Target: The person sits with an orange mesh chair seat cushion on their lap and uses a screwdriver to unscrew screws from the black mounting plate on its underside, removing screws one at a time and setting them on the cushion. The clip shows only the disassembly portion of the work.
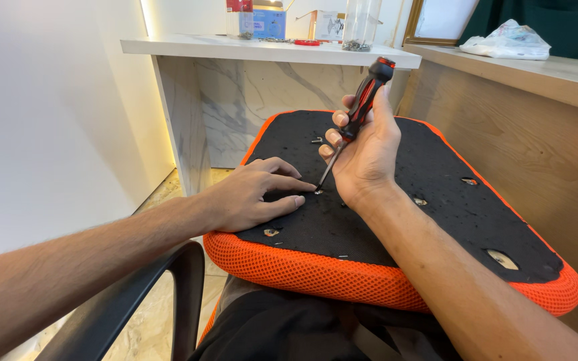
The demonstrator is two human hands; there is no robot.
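Red-and-black, the screwdriver [359,113] sat clenched in the right hand [362,157], its shaft slanting down and leftward to a small screw [318,192] in the seat cushion's [396,220] black underside. Left hand [252,197] lay open and flat, fingertips just beside that tip, nearer than the right.

Bright, even light; sharp focus; soft shadows; edges bowed.

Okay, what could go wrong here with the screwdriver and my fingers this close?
The screwdriver tip sits right at the left hand fingertips; a slip could jab them. The right hand holds it tilted, so it may skid off the fastener. The seat cushion rests on the lap and could shift.
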